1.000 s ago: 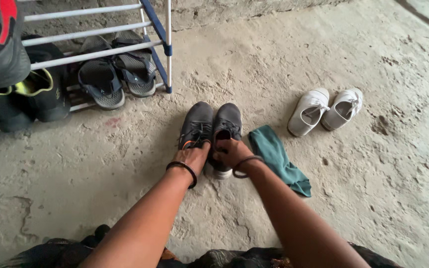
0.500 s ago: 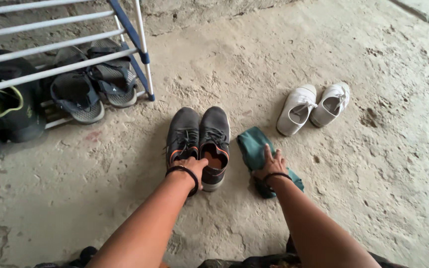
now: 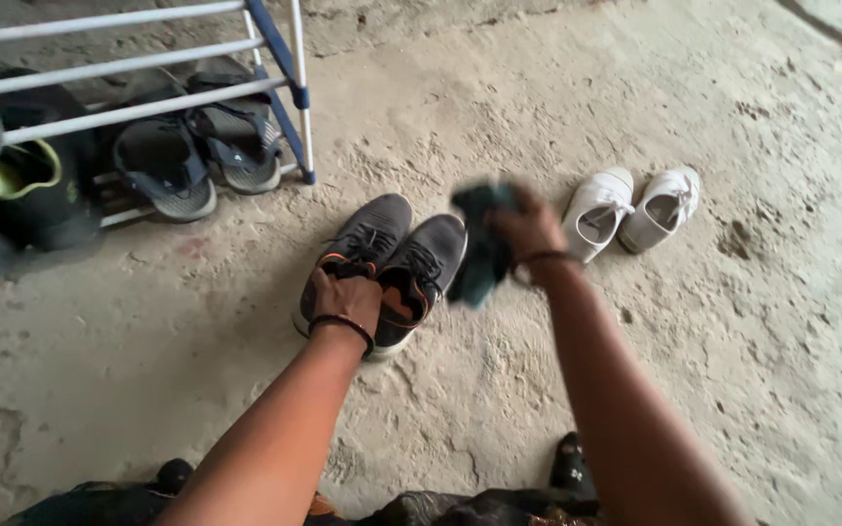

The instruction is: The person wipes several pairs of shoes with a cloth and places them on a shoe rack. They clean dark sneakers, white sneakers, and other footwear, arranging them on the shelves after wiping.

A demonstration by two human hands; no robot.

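Rough concrete floor, shoe rack at back left. Right hand fingers closed round green cloth, lifted, blurred. Left hand grips heel of left grey sneaker; pair tilted. Wiping step starting; next needs cloth brought onto shoe. Half a second ago cloth lay on floor, pair straight.

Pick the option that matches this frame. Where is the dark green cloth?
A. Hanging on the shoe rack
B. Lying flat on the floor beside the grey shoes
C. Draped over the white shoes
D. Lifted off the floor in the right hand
D: the right hand grips the green cloth, blurred, in the air above the floor, near the grey shoes.
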